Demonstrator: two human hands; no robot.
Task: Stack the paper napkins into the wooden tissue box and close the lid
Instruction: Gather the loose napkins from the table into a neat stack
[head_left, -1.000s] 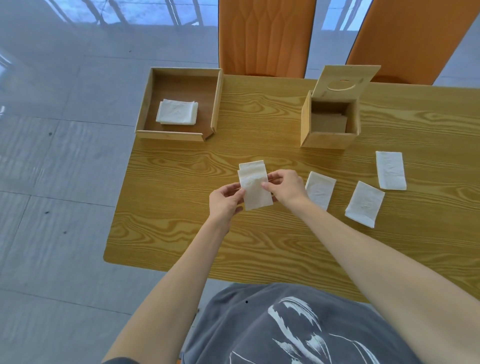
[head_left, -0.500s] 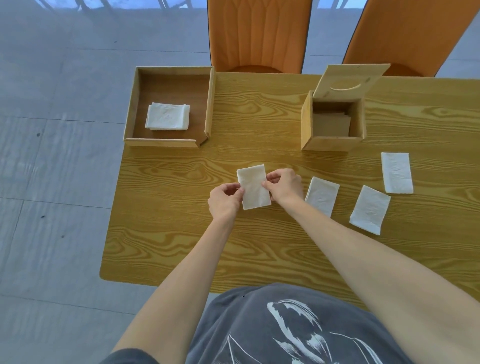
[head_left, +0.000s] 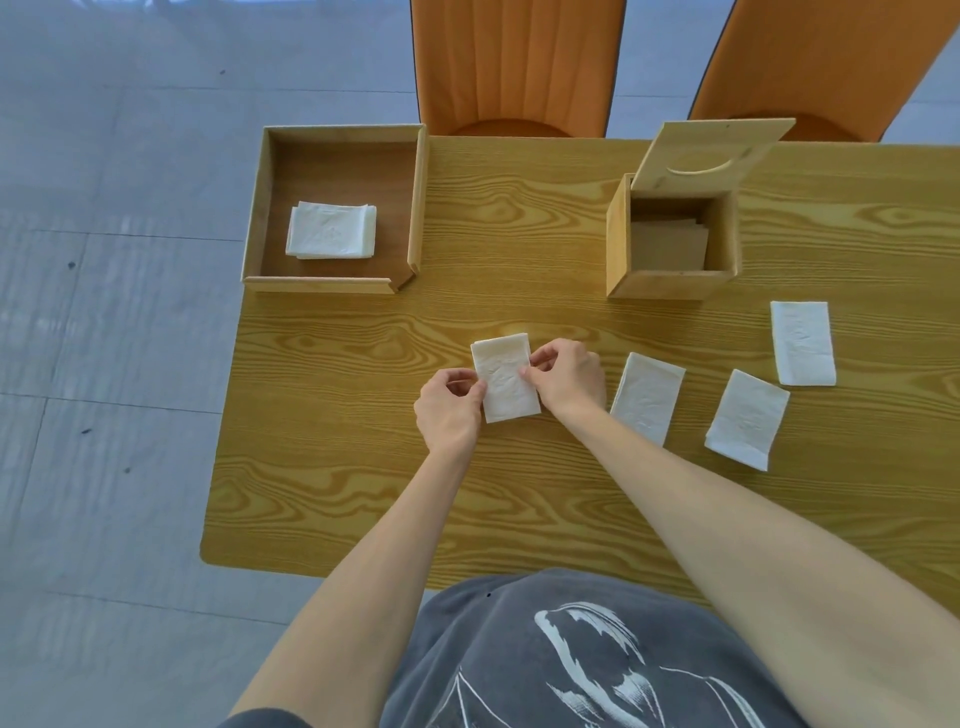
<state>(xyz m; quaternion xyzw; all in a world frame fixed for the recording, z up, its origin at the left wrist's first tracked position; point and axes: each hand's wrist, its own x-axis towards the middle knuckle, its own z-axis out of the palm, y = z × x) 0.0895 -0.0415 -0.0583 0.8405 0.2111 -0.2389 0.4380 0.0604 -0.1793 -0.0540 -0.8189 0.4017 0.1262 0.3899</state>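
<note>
**Head view: napkin being squared up at frame centre, box not loaded yet**

Head view shows both hands on one folded napkin (head_left: 505, 378) just above the middle of the frame. It looks pressed flat on the table (head_left: 332, 499), though I can't rule out a slight lift.

Step in hand, my read: tidying or folding this napkin before it goes in the box.

- Left hand (head_left: 448, 410) — fingers curled, thumb and fingertips pinching the napkin's left edge.
- Right hand (head_left: 569, 375) — same pinch on the right edge, otherwise closed in.
- Wooden tissue box (head_left: 670, 280) sits upper right, well apart from the hands, lid (head_left: 714, 156) tipped up and back. Something tan and flat lies inside; I can't tell what.
- Three loose napkins (head_left: 647, 397) lie right of centre, below the box.
- Open tray (head_left: 415, 208) at upper left holds a small white stack (head_left: 331, 230).

Next move likely calls for lifting the napkin without it unfolding, carrying it up and right, and lowering it flat through the box opening — the lid stays open until the rest are in.
</note>
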